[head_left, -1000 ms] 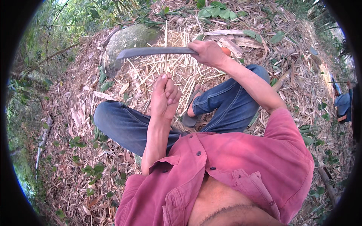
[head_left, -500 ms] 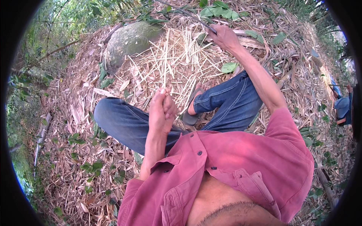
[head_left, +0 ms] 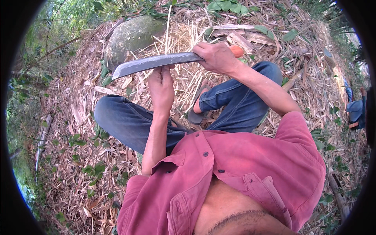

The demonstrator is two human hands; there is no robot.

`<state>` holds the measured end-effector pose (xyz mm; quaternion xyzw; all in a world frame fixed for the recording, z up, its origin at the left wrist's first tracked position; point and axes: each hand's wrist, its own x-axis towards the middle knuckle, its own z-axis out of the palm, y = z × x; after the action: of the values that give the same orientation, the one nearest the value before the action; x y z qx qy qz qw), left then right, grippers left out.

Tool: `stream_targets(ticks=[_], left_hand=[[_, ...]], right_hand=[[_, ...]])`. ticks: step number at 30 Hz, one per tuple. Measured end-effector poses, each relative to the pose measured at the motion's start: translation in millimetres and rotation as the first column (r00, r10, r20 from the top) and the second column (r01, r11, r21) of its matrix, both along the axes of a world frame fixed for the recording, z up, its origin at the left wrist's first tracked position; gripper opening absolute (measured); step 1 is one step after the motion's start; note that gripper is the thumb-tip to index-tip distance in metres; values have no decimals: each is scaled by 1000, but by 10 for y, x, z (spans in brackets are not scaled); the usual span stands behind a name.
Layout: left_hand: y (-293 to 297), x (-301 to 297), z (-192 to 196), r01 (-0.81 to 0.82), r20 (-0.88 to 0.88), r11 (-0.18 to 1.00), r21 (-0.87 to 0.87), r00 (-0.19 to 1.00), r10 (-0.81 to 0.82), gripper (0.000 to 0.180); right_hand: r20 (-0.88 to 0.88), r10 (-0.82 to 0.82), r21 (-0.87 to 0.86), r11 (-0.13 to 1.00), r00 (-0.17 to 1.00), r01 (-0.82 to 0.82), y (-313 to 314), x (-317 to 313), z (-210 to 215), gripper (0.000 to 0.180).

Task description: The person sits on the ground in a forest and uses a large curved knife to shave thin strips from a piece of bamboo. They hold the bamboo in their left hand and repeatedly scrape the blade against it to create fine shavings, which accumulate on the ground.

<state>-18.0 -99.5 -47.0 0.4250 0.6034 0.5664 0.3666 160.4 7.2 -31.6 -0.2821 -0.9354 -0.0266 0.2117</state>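
Note:
My right hand is wrapped round the orange handle of a machete. Its long grey blade lies nearly level in front of me, the tip toward the left. Just under the blade, my left hand pinches a thin pale bamboo strip, which stands up past the far side of the blade. The blade hides my left fingertips and the strip's lower part. Beyond the blade, a loose pile of pale cut strips lies on the ground.
A large rounded stone sits at the far left of the pile. Dry leaf litter covers the ground. My bent legs in blue jeans frame the near side, with one sandal showing. Another person is at the far right edge.
The machete has swung in from the far right and now lies crosswise over the strip. My left hand has moved slightly forward, still with the strip.

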Motion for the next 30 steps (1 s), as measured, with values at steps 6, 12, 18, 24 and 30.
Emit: stream_targets(ticks=[6, 12, 18, 24, 30], left_hand=[[-41, -5, 70, 48, 94, 999, 17, 994, -50, 23], [-84, -36, 105, 48, 196, 998, 28, 979, -53, 19], [-112, -91, 107, 61, 251, 998, -1, 966, -59, 21], [-316, -98, 137, 57, 269, 998, -38, 962, -45, 21], [-758, -31, 186, 120, 316, 990, -68, 944, -93, 20]], right_hand=[[-3, -5, 35, 999, 1000, 5, 111, -3, -42, 20], [-14, -14, 90, 996, 1000, 15, 229, -19, -60, 14], [-1, -30, 58, 998, 1000, 30, 275, -6, -121, 19], [168, -217, 15, 976, 961, 218, 643, 124, -292, 7], [274, -488, -343, 755, 829, 558, 1260, 615, -382, 28]])
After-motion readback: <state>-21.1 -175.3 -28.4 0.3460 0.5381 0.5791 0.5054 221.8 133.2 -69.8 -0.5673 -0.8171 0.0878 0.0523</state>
